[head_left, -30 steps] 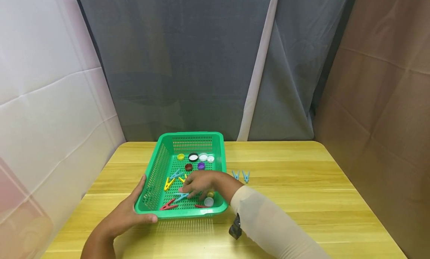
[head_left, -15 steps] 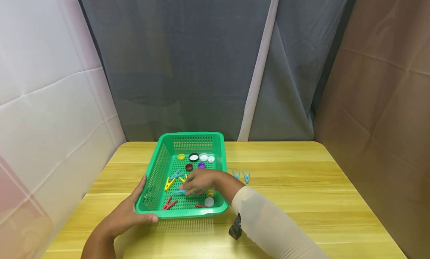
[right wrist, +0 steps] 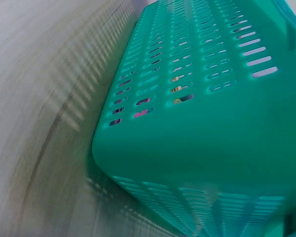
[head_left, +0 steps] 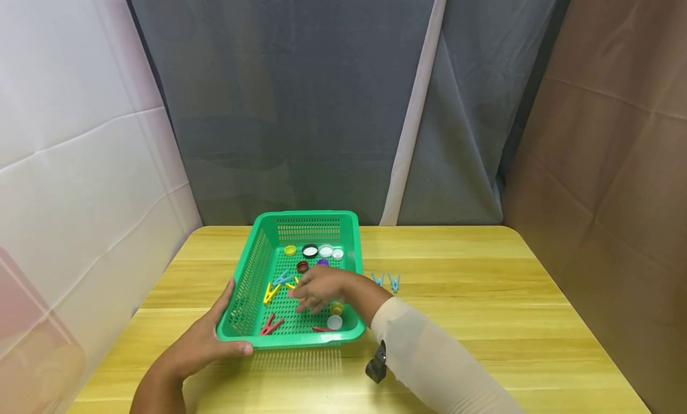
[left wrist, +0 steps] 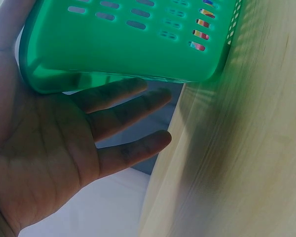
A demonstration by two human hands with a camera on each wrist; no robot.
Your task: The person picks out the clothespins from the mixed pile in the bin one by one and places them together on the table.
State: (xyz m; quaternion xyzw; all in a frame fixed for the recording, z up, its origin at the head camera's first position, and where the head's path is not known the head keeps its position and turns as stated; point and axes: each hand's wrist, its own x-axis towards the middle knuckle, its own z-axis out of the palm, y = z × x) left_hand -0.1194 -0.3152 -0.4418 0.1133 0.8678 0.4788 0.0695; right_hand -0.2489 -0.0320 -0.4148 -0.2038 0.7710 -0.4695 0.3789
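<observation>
In the head view, a green plastic basket [head_left: 290, 342] stands on the table, with its near left corner set between the thumb and fingers of my left hand [head_left: 195, 348]. The left wrist view shows three fingers of that hand straight and spread below the basket's edge. My right hand [head_left: 318, 286] reaches inside, palm down, over the basket floor. Its underside is hidden, so I cannot tell whether it grips a clothespin. Nearby lie a light blue clothespin [head_left: 281, 278], a yellow clothespin [head_left: 267, 299] and a red clothespin [head_left: 268, 328].
Several bottle caps are in the basket, among them a yellow cap [head_left: 290, 250], a brown cap [head_left: 303, 268] and a translucent cap [head_left: 335, 323]. To the basket's right, two light blue clothespins [head_left: 395, 287] lie on the wooden table [head_left: 483, 318]. Curtains hang behind and at both sides.
The light blue clothespin at my right fingertips shifted a little and is now out of sight near that hand. The right hand has risen slightly; the left hand has stayed at the basket's corner.
</observation>
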